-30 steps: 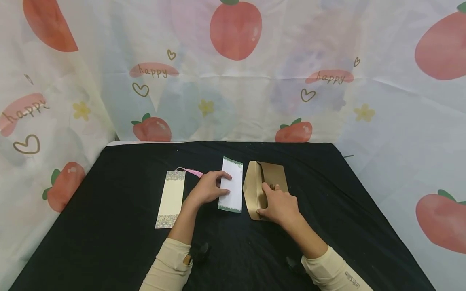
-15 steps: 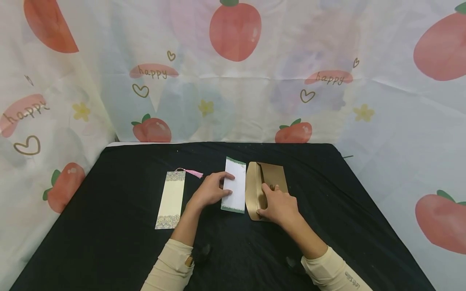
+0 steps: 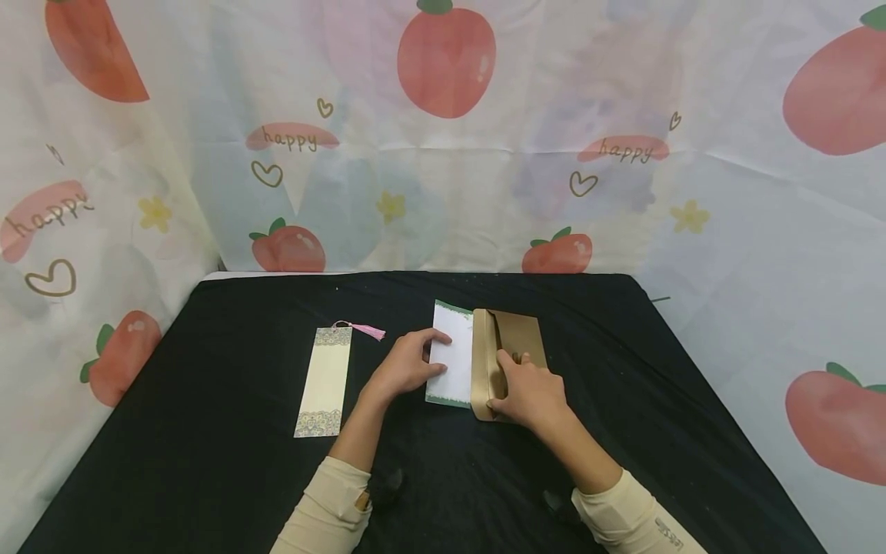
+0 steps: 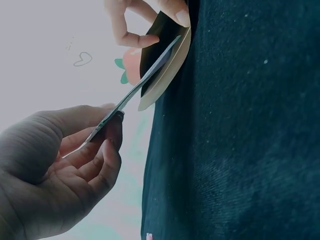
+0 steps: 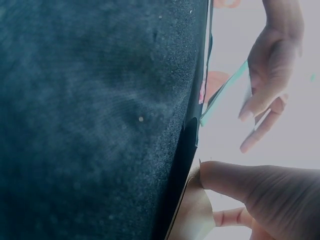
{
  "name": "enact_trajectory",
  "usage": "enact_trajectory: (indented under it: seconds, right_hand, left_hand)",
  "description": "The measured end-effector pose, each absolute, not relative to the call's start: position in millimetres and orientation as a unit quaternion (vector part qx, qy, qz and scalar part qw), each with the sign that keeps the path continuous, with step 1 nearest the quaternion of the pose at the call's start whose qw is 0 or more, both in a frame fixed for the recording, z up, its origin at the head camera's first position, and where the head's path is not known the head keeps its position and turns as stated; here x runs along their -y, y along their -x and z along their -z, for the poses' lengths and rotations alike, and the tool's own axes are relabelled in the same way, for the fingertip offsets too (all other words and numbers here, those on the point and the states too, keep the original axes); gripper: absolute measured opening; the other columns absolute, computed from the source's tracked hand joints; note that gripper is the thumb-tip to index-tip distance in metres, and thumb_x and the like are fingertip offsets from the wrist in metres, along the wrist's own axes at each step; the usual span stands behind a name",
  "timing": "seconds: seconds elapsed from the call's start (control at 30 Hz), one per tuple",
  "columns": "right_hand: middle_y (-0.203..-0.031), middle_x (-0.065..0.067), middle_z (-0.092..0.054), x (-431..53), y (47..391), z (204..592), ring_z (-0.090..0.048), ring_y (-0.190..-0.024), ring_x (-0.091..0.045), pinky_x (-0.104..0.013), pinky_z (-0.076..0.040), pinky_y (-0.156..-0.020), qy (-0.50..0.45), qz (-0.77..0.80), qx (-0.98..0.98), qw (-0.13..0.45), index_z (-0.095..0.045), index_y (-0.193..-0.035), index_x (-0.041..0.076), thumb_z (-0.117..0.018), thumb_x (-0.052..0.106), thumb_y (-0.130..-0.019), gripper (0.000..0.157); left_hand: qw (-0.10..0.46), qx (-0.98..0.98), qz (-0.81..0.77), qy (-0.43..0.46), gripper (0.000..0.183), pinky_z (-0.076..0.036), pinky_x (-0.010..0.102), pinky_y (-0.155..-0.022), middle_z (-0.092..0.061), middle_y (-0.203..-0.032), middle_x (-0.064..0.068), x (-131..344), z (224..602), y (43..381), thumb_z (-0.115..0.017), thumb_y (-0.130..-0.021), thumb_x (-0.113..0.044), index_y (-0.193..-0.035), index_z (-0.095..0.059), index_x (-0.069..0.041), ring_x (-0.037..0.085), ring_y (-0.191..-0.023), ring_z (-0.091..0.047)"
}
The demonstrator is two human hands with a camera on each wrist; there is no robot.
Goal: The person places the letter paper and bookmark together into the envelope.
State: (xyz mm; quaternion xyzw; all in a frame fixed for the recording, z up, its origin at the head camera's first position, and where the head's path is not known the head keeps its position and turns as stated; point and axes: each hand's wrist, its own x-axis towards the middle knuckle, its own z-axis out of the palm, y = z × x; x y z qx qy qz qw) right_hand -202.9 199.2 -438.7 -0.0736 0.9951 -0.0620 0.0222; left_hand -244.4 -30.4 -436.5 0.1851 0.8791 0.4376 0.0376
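Observation:
My left hand (image 3: 407, 362) pinches a white card (image 3: 457, 368) with green printed ends between thumb and fingers. To its right lies a gold envelope (image 3: 521, 331), its flap turned toward the card. My right hand (image 3: 531, 391) grips the envelope at its mouth, thumb low on the flap side and fingers at the upper panel. In the left wrist view the envelope's mouth gapes, and the leading edge of the card (image 4: 135, 90) reaches into it above the flap (image 4: 167, 82). The card slants upward toward my left hand. The envelope's lower right part is hidden behind my right hand.
A cream bookmark (image 3: 325, 381) with patterned ends lies flat at the left, its pink tassel (image 3: 368, 332) pointing right. Black cloth (image 3: 228, 400) covers the table. A fruit-printed curtain (image 3: 443, 177) hangs behind.
My left hand has moved the card rightward, from beside the envelope to its mouth, so its right edge now overlaps the flap. My right hand has stayed in place.

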Motion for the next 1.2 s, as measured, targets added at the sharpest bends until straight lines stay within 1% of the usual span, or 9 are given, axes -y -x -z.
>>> enact_trajectory:
  seconds: [0.1,0.23,0.37,0.53,0.8,1.0,1.2]
  right_hand:
    - [-0.119,-0.028,-0.064,-199.4,202.9,438.4,-0.064,-0.075,-0.040,-0.056,-0.054,-0.065,0.074,0.063,-0.995,0.021,-0.056,-0.134,0.011,-0.091,0.042,-0.077,0.073]
    - [-0.115,-0.026,-0.064,-197.0,204.9,438.2,-0.064,-0.076,-0.039,-0.056,-0.053,-0.065,0.078,0.062,-0.995,0.022,-0.056,-0.133,0.011,-0.091,0.042,-0.078,0.072]
    - [-0.121,-0.027,-0.064,-193.2,207.8,437.0,-0.066,-0.082,-0.042,-0.058,-0.054,-0.069,0.085,0.062,-0.994,0.024,-0.055,-0.136,0.011,-0.090,0.042,-0.078,0.074]
    - [-0.125,-0.028,-0.063,-191.4,208.3,434.9,-0.067,-0.087,-0.044,-0.060,-0.054,-0.072,0.084,0.057,-0.995,0.026,-0.055,-0.137,0.011,-0.090,0.042,-0.078,0.075]
    - [-0.125,-0.028,-0.063,-194.9,206.3,434.7,-0.067,-0.085,-0.044,-0.059,-0.054,-0.070,0.083,0.053,-0.995,0.018,-0.056,-0.136,0.010,-0.091,0.043,-0.077,0.076]
    - [-0.127,-0.029,-0.062,-196.9,203.8,434.0,-0.067,-0.087,-0.044,-0.059,-0.054,-0.070,0.076,0.056,-0.995,0.027,-0.055,-0.137,0.010,-0.091,0.042,-0.077,0.077]
    - [-0.126,-0.029,-0.062,-198.3,201.2,434.4,-0.067,-0.086,-0.044,-0.059,-0.054,-0.070,0.072,0.063,-0.995,0.029,-0.055,-0.136,0.011,-0.092,0.042,-0.076,0.077]
  left_hand:
    - [0.035,-0.878,-0.440,-0.187,0.041,-0.047,0.029,-0.062,-0.060,-0.086,0.005,27.5,437.0,243.4,-0.081,-0.086,0.002,-0.125,-0.069,-0.004,0.017,-0.070,-0.053]
    - [0.028,-0.878,-0.444,-0.178,0.042,-0.049,0.029,-0.064,-0.062,-0.090,0.006,26.2,438.0,241.3,-0.083,-0.084,0.002,-0.123,-0.069,-0.003,0.016,-0.071,-0.055]
    - [0.027,-0.877,-0.451,-0.165,0.042,-0.050,0.030,-0.066,-0.063,-0.092,0.007,26.4,439.1,239.3,-0.084,-0.083,0.003,-0.122,-0.069,-0.002,0.017,-0.073,-0.057]
    - [0.029,-0.877,-0.452,-0.162,0.042,-0.051,0.031,-0.066,-0.063,-0.092,0.008,23.8,439.0,241.9,-0.083,-0.085,0.002,-0.124,-0.068,-0.002,0.017,-0.074,-0.058]
    - [0.034,-0.880,-0.449,-0.151,0.045,-0.050,0.031,-0.067,-0.064,-0.092,0.008,14.2,443.7,251.6,-0.081,-0.088,-0.002,-0.130,-0.066,-0.002,0.017,-0.075,-0.058]
    - [0.044,-0.880,-0.452,-0.137,0.045,-0.048,0.030,-0.066,-0.062,-0.090,0.007,4.3,449.7,255.0,-0.080,-0.090,-0.002,-0.132,-0.065,-0.002,0.017,-0.074,-0.057]
    - [0.045,-0.882,-0.446,-0.148,0.046,-0.048,0.031,-0.067,-0.061,-0.092,0.007,-3.1,448.3,254.8,-0.078,-0.091,-0.002,-0.134,-0.064,-0.003,0.017,-0.076,-0.056]
